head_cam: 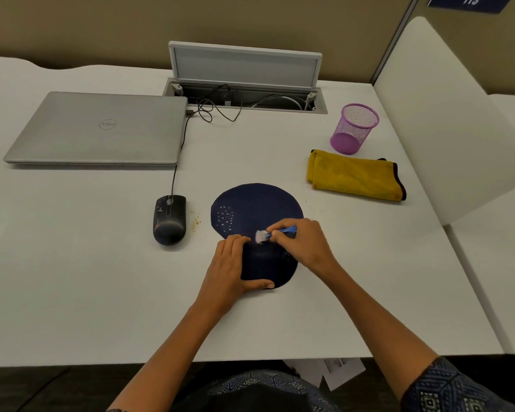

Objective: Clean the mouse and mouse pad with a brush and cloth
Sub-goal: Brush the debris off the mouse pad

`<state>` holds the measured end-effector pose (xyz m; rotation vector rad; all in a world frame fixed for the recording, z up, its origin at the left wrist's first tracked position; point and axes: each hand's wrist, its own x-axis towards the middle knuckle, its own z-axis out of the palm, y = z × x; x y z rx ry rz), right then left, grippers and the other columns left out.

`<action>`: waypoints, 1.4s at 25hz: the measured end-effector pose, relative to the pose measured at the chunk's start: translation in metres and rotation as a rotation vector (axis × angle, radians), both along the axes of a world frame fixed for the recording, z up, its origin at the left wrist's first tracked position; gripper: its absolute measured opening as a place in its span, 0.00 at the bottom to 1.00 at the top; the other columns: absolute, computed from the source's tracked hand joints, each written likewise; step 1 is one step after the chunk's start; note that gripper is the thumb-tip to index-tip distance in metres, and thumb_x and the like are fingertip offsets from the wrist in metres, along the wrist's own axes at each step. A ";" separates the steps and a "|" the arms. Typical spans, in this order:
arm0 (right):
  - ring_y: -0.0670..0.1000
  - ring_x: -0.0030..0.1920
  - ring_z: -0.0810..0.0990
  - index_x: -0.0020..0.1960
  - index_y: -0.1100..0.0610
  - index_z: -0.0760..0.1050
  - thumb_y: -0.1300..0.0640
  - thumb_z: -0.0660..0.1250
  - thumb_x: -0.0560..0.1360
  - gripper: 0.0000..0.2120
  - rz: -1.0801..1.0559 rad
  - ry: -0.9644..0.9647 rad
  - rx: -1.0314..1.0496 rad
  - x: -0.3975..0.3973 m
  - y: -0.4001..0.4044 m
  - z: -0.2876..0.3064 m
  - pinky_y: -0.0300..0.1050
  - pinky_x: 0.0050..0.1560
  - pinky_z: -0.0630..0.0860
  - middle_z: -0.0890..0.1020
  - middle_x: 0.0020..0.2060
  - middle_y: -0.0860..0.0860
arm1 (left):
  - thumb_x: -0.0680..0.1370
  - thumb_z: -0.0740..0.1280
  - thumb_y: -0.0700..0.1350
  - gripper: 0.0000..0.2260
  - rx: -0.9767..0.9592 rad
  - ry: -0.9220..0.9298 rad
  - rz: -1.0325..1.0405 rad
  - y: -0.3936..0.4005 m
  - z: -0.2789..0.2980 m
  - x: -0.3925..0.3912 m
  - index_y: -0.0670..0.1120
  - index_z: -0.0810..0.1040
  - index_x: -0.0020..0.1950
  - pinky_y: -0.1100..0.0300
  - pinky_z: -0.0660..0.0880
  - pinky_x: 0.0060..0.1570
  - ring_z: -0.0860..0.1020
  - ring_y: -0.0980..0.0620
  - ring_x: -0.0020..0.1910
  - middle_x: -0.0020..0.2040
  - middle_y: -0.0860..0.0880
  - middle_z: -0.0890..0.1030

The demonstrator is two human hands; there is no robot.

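Black mouse [169, 220]: on desk [72, 263], left of pad
Left hand [231, 267]: flat, pressing pad [256, 209] down
Right hand [302, 243]: gripping brush [275, 233], bristles on pad
Cloth [354, 175]: folded, far right

One head-worn wide-angle view, looking forward and steeply down over the white desk [87, 263], close above both hands, partition wall behind.
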<state>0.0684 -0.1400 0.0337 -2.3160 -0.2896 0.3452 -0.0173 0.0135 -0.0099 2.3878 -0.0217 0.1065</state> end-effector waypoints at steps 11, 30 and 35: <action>0.51 0.51 0.81 0.51 0.54 0.82 0.56 0.67 0.75 0.08 0.033 0.031 0.008 -0.001 0.001 -0.001 0.45 0.55 0.77 0.84 0.49 0.52 | 0.62 0.76 0.60 0.36 0.018 0.031 -0.005 0.001 0.000 0.001 0.44 0.69 0.62 0.67 0.64 0.56 0.67 0.53 0.56 0.61 0.48 0.70; 0.52 0.45 0.80 0.50 0.58 0.81 0.53 0.67 0.74 0.10 -0.235 -0.043 -0.196 0.023 -0.055 0.004 0.42 0.46 0.76 0.84 0.44 0.55 | 0.68 0.65 0.66 0.36 0.263 0.005 -0.068 0.001 -0.008 0.001 0.45 0.68 0.68 0.57 0.61 0.67 0.65 0.49 0.67 0.68 0.48 0.68; 0.48 0.43 0.78 0.54 0.58 0.81 0.55 0.66 0.75 0.10 -0.121 0.031 0.036 0.014 -0.040 0.000 0.38 0.43 0.75 0.83 0.49 0.56 | 0.69 0.61 0.68 0.38 0.333 0.041 -0.112 0.002 -0.009 0.004 0.48 0.61 0.72 0.56 0.58 0.69 0.59 0.50 0.70 0.74 0.51 0.59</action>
